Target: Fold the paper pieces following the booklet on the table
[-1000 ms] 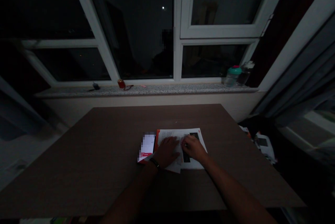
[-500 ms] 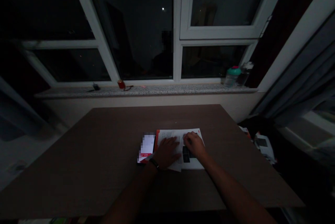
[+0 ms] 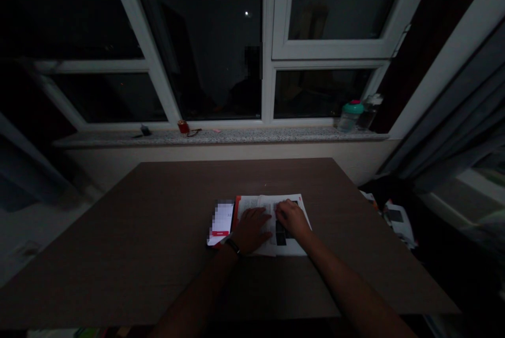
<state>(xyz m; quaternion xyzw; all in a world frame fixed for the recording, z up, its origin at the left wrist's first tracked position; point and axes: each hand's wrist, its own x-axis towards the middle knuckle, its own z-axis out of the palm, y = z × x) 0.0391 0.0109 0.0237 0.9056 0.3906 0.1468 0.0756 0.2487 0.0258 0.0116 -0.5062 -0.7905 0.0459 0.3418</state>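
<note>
One small dark object (image 3: 145, 130), too dim to identify, is sitting on the speckled windowsill (image 3: 244, 136). One red jar (image 3: 183, 127) is standing farther along, a thin dark loop (image 3: 194, 132) lying just beside it. One phone (image 3: 223, 217), screen lit and partly pixelated, is lying on the brown table (image 3: 158, 222), just left of the booklet (image 3: 294, 248). One black wristband (image 3: 232, 246) is circling the left wrist. Left hand (image 3: 254, 230): is pressing palm-down on the booklet's left pages, fingers spread, grasping nothing. Booklet: is lying open on the table beneath both hands, printed text showing at left, dark picture blocks at right. Right hand (image 3: 291, 217): is resting over the right page, fingers curled; whether they are pinching paper, cannot tell. One teal-lidded bottle (image 3: 350, 117) is standing at the sill's right end, one clear bottle (image 3: 370, 111) beside it.
</note>
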